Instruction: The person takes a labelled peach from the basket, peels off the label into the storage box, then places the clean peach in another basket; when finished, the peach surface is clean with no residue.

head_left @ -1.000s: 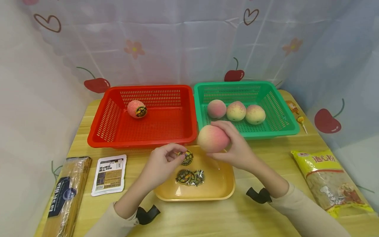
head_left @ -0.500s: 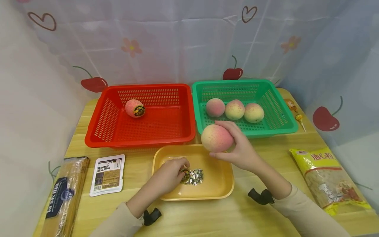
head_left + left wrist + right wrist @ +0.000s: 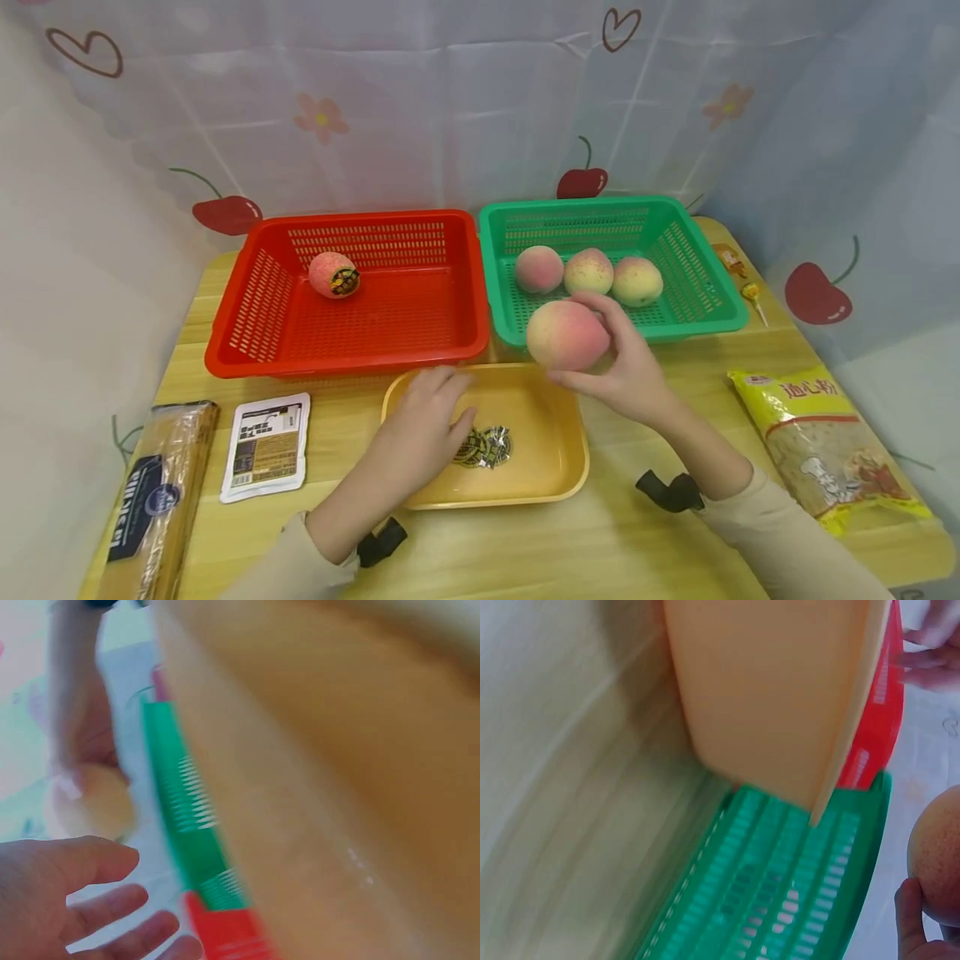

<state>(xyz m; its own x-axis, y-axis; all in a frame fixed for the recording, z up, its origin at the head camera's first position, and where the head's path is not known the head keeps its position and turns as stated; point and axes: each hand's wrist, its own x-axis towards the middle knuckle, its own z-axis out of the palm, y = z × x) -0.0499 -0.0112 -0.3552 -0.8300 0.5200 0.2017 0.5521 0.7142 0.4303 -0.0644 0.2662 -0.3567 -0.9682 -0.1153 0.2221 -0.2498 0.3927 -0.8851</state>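
My right hand (image 3: pixel 630 367) holds a pink and pale-yellow peach (image 3: pixel 566 335) above the back right corner of the yellow tray (image 3: pixel 547 450). Over the tray's left side is my left hand (image 3: pixel 420 429), blurred, its fingers apart and nothing visible between them in the left wrist view. Round black-and-gold stickers (image 3: pixel 483 447) lie overlapped in the tray, partly covered by the left hand. Behind it, the red basket (image 3: pixel 405 312) contains a pink peach (image 3: pixel 332 275) with such a sticker on it. Several peaches without visible stickers, one of them pale (image 3: pixel 637 282), sit in the green basket (image 3: pixel 693 300).
A spaghetti packet (image 3: pixel 157 508) and a white-edged pouch (image 3: pixel 266 450) lie at the left. To the right are a yellow-topped bag of pasta (image 3: pixel 832 450), a lollipop (image 3: pixel 752 296) and a small brown packet (image 3: pixel 729 260). A printed curtain (image 3: pixel 442 108) hangs behind the baskets.
The left hand went down to the stickers, then rose slightly with its fingers spread. The sticker formerly at its fingertips no longer shows separately. The right hand moved slightly right with the peach.
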